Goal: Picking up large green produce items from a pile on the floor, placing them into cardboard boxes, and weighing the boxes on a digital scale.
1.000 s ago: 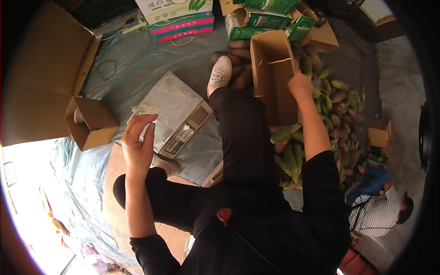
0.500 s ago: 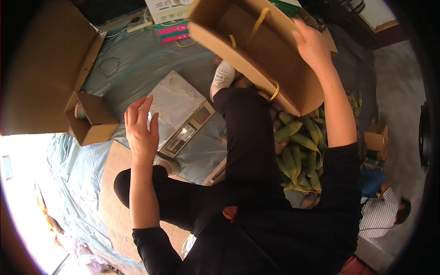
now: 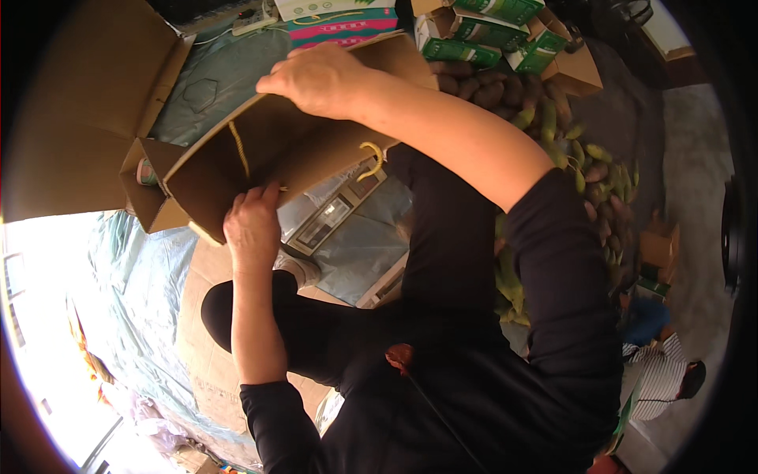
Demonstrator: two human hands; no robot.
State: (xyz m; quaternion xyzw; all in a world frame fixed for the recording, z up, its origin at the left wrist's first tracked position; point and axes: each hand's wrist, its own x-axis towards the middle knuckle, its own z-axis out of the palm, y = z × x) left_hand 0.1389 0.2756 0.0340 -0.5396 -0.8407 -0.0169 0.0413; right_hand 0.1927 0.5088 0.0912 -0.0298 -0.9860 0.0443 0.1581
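Our left hand (image 3: 253, 231) and right hand (image 3: 317, 79) on one open carton (image 3: 304, 141).
Left fingers close on the near rim, right ones curl over the far rim, the carton between them. Below our fingers lies the scale (image 3: 335, 210); left of them, a smaller box (image 3: 148, 204). Should either grip slacken, the carton could drop onto the scale; a leftward swing might knock the smaller box.

The head view (fisheye) looks down at nearby hands (image 3: 251, 227).
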